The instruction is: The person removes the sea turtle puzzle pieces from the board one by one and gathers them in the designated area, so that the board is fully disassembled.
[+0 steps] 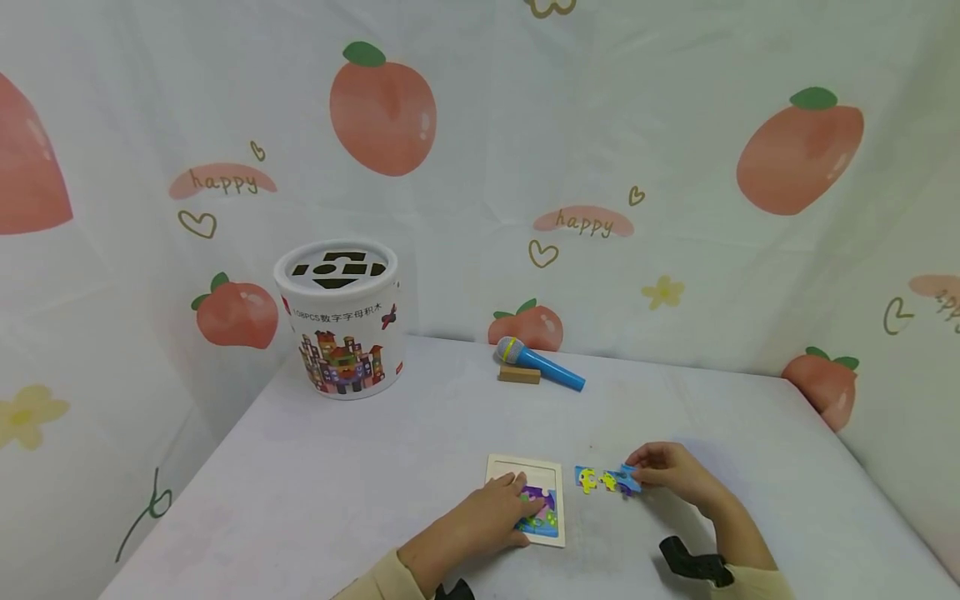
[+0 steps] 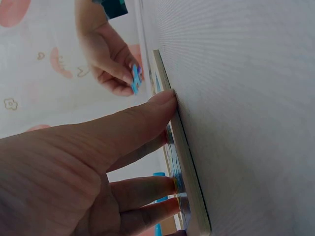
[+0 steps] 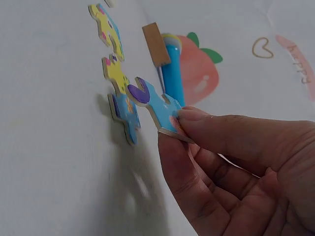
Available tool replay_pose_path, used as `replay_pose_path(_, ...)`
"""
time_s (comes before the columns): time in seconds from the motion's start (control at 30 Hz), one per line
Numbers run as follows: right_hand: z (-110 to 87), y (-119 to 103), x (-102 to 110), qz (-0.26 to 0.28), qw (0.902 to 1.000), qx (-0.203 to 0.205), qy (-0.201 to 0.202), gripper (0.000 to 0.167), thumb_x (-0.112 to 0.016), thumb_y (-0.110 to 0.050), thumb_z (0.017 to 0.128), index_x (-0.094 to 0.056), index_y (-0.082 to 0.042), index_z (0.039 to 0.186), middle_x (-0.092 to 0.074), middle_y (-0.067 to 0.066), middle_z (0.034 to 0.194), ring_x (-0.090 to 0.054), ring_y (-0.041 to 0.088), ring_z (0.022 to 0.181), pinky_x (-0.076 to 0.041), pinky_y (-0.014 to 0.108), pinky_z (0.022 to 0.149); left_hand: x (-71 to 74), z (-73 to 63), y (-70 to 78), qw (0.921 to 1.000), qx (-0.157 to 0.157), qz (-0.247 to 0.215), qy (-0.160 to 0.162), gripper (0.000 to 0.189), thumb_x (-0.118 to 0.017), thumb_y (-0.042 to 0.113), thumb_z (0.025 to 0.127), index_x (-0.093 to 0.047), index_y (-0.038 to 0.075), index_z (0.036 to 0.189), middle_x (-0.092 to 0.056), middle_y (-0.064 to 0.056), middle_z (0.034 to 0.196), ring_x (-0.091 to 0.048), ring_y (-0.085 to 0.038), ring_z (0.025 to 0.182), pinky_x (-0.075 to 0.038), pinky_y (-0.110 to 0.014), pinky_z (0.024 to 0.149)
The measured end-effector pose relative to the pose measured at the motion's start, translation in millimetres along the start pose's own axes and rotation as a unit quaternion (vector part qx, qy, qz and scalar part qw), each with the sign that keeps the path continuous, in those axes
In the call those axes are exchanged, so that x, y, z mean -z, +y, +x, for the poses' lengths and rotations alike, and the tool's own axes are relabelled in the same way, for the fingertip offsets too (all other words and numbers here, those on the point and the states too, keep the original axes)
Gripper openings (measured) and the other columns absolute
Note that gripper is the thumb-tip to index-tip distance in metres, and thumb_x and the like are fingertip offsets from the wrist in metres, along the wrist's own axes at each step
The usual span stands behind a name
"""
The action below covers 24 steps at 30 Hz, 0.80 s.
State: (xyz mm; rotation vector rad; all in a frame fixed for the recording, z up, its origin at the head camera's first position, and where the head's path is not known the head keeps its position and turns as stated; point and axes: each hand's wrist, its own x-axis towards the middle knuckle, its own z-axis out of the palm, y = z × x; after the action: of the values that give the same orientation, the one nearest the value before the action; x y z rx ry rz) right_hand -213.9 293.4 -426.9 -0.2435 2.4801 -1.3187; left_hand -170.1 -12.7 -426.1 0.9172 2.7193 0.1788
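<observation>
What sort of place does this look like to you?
Probably an indoor play corner, perhaps a staged one: there's a peach-print cloth backdrop, a toy-block bucket, and a puzzle tray under the left hand.

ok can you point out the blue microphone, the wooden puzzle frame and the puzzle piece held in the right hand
blue microphone point(image 1: 543, 364), head view, on its handle
wooden puzzle frame point(image 1: 560, 503), head view, on its right rim
held puzzle piece point(image 3: 161, 109), right wrist view, on its light blue face
</observation>
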Motion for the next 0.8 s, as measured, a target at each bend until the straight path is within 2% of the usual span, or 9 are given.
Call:
replay_pose_path(0.3,-8.0,12.2,9.3,-0.011,0.9996,-0.018,0.019,0.031,-0.062,-0.014,0.088,-0.06,0.01,0.106,-0.067,0.008,0.093,-0.057,0.009,0.074,-0.052,0.023,0.065,0.1,0.8,0.0,1.0,0.004,-0.001,-0.006,0.052,-0.064,0.042,0.084,-0.05,0.036,0.133,-0.042,-0.003,0.146,-0.038,-0.023,0.136,-0.043,-0.043,0.102)
replay_pose_path(0.6,-10.1,19.5,11.6,0.0,0.9995,-0.027,0.017,0.032,-0.062,-0.013,0.088,-0.06,0.012,0.107,-0.068,0.005,0.089,-0.059,0.009,0.071,-0.051,0.024,0.063,0.8,-0.4,0.6,0.9999,0.0,0.01,-0.005,0.052,-0.064,0.043,0.084,-0.05,0.035,0.134,-0.043,-0.004,0.145,-0.039,-0.023,0.135,-0.043,-0.041,0.102)
replay_pose_path(0.8,-7.6,19.9,6.8,-0.032,0.9978,-0.029,0.051,0.028,-0.066,-0.012,0.083,-0.064,0.008,0.103,-0.067,0.007,0.09,-0.053,0.01,0.071,-0.047,0.022,0.06,1.2,-0.8,0.7,1.0,0.001,0.007,-0.004,0.052,-0.063,0.043,0.084,-0.05,0.035,0.134,-0.042,-0.004,0.146,-0.038,-0.024,0.136,-0.043,-0.042,0.103)
